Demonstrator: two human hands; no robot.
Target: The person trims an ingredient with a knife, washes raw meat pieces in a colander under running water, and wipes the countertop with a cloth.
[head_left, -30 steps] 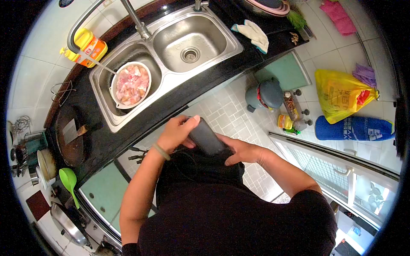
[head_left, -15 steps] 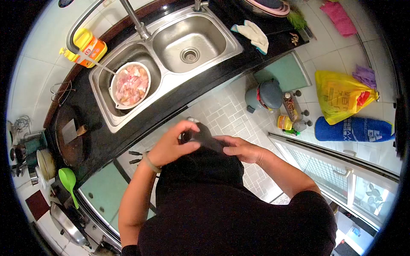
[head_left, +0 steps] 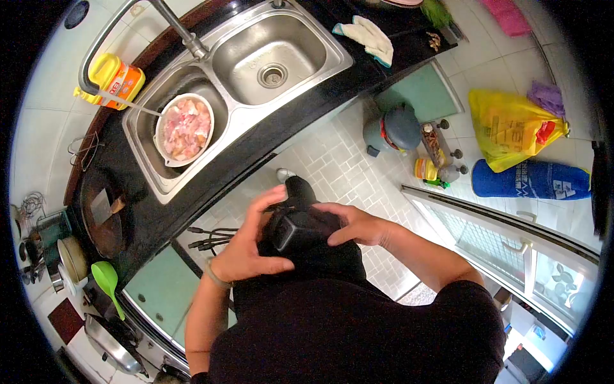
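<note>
A black box-like device [head_left: 293, 232] is at my waist, in front of my dark clothes. My right hand [head_left: 357, 224] holds its right side, thumb below and fingers above. My left hand [head_left: 252, 240] is curved around its left side with thumb and fingers spread apart; whether it touches the device is hard to tell. Black cables [head_left: 211, 238] with plugs hang beside my left wrist. In the left sink basin, water runs from the faucet [head_left: 185, 35] into a white bowl [head_left: 208, 131] of raw meat pieces [head_left: 186, 128].
A yellow jug [head_left: 115, 82] stands behind the sink. White gloves [head_left: 368, 38] lie on the black counter [head_left: 256, 139]. A grey bin [head_left: 400, 128] stands on the tiled floor. A yellow bag [head_left: 505, 131] hangs at the right. A green spatula [head_left: 106, 281] is at the left.
The black device has turned and moved lower toward my waist. My left hand has opened wider and come down. The view has shifted slightly, and more of a shoe shows.
</note>
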